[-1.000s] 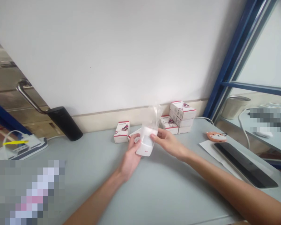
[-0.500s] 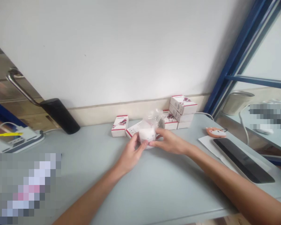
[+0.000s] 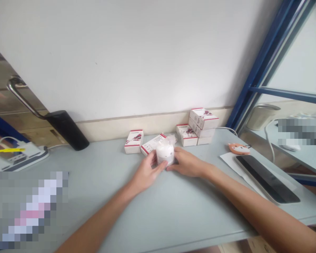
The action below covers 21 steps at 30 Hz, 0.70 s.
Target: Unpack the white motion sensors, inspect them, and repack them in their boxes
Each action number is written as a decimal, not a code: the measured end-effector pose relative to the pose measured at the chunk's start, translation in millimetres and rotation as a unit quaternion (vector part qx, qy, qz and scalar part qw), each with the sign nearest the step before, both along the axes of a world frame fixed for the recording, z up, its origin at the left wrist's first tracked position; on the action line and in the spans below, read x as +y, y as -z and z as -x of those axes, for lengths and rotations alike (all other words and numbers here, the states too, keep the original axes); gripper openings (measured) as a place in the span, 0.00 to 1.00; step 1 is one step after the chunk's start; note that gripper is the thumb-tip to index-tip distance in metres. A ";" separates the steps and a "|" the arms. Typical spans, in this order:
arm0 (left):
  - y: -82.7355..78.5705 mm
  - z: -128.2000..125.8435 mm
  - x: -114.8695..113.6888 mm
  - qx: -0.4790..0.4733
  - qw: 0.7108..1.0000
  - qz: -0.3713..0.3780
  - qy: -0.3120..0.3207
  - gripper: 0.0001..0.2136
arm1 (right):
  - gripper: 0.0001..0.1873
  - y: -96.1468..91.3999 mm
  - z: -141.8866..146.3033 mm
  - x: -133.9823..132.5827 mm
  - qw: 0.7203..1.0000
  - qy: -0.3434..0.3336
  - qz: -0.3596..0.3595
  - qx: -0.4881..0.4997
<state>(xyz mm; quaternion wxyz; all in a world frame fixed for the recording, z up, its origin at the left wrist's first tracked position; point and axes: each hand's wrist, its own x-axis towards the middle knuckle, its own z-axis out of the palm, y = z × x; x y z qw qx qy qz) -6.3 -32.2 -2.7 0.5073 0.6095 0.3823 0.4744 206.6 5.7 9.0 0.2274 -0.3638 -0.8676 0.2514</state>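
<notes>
A rounded white device [image 3: 165,153] in a clear plastic bag sits low over the table, between my two hands. My left hand [image 3: 146,171] is closed round its left side, the thumb across its lower front. From the right, my right hand [image 3: 187,162] holds it too, with thumb and fingers at its side. The gathered plastic of the bag [image 3: 170,139] stands up loosely behind the device. Just beyond it lies a tilted white and red box [image 3: 150,143], partly hidden by the device and my left hand.
White and red boxes [image 3: 204,121] are stacked by the wall, with another box [image 3: 133,141] to the left. A dark phone-like slab [image 3: 267,178] lies on paper at right, near an orange animal-shaped item [image 3: 239,148]. A black cylinder [image 3: 67,130] and power strip [image 3: 21,160] are at left.
The bagged device has come slightly down and its plastic top is pressed lower, uncovering more of the boxes behind. Both hands keep hold, and the right hand has shifted slightly lower.
</notes>
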 end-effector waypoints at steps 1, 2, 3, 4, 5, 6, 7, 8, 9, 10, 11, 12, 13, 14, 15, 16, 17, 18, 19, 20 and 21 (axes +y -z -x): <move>1.8 1.1 1.3 0.008 1.000 0.008 0.003 0.24 | 0.20 -0.5 0.8 -1.1 1.000 -0.003 -0.003 -0.004; 3.2 2.0 2.2 0.018 1.000 0.013 0.005 0.25 | 0.20 -1.2 0.9 -1.6 1.000 -0.011 -0.007 -0.004; 3.8 2.3 2.6 0.026 1.000 0.015 0.004 0.25 | 0.20 -2.0 0.3 -1.6 1.000 -0.023 -0.012 -0.001; 3.6 2.0 2.8 0.028 0.999 0.017 0.002 0.26 | 0.20 -2.9 -1.0 -1.0 0.999 -0.035 -0.014 0.007; 2.4 1.3 2.7 0.020 1.000 0.020 -0.003 0.26 | 0.20 -3.7 -2.6 0.1 0.999 -0.045 -0.008 0.016; 0.1 0.1 2.4 0.003 1.000 0.025 -0.012 0.26 | 0.20 -4.6 -4.4 1.4 0.998 -0.048 0.009 0.026; -3.1 -1.1 2.1 -0.022 0.999 0.032 -0.025 0.26 | 0.18 -5.6 -6.0 2.8 0.998 -0.045 0.037 0.037; -7.2 -2.1 1.8 -0.050 0.997 0.041 -0.040 0.25 | 0.17 -6.6 -7.3 4.1 0.995 -0.036 0.074 0.053; -11.9 -2.8 1.5 -0.080 0.994 0.052 -0.055 0.25 | 0.17 -7.7 -8.0 5.2 0.991 -0.026 0.112 0.073; -17.0 -3.0 1.4 -0.109 0.990 0.063 -0.067 0.25 | 0.18 -8.9 -7.9 6.0 0.984 -0.018 0.144 0.099; -22.1 -2.7 1.3 -0.140 0.985 0.073 -0.075 0.24 | 0.19 -10.0 -7.1 6.3 0.977 -0.011 0.166 0.131; -26.8 -2.0 1.3 -0.171 0.979 0.083 -0.077 0.24 | 0.20 -11.1 -5.6 6.2 0.970 -0.003 0.179 0.166; -31.1 -1.2 1.2 -0.202 0.972 0.093 -0.075 0.23 | 0.20 -12.3 -3.7 5.5 0.961 0.006 0.186 0.203; -34.6 -0.4 1.1 -0.230 0.965 0.105 -0.070 0.23 | 0.21 -13.5 -1.3 4.2 0.951 0.019 0.193 0.241; -37.2 0.2 0.8 -0.253 0.959 0.114 -0.066 0.23 | 0.20 -14.8 1.1 2.3 0.937 0.032 0.207 0.280; -39.0 0.5 0.3 -0.268 0.954 0.121 -0.062 0.23 | 0.20 -16.1 3.7 -0.2 0.919 0.037 0.232 0.315; -40.0 0.5 -0.2 -0.276 0.951 0.124 -0.059 0.23 | 0.21 -17.2 6.2 -3.0 0.898 0.028 0.270 0.346; -40.4 0.1 -0.9 -0.278 0.951 0.119 -0.057 0.24 | 0.23 -18.0 8.8 -6.1 0.875 0.010 0.315 0.368; -40.2 -0.5 -1.5 -0.275 0.953 0.109 -0.058 0.24 | 0.25 -18.3 11.5 -9.1 0.852 -0.011 0.357 0.382; -39.7 -1.1 -2.1 -0.267 0.957 0.097 -0.058 0.25 | 0.28 -17.8 14.3 -11.8 0.836 -0.026 0.386 0.388; -39.1 -1.6 -2.6 -0.255 0.961 0.088 -0.056 0.26 | 0.29 -16.5 17.2 -13.8 0.831 -0.028 0.394 0.393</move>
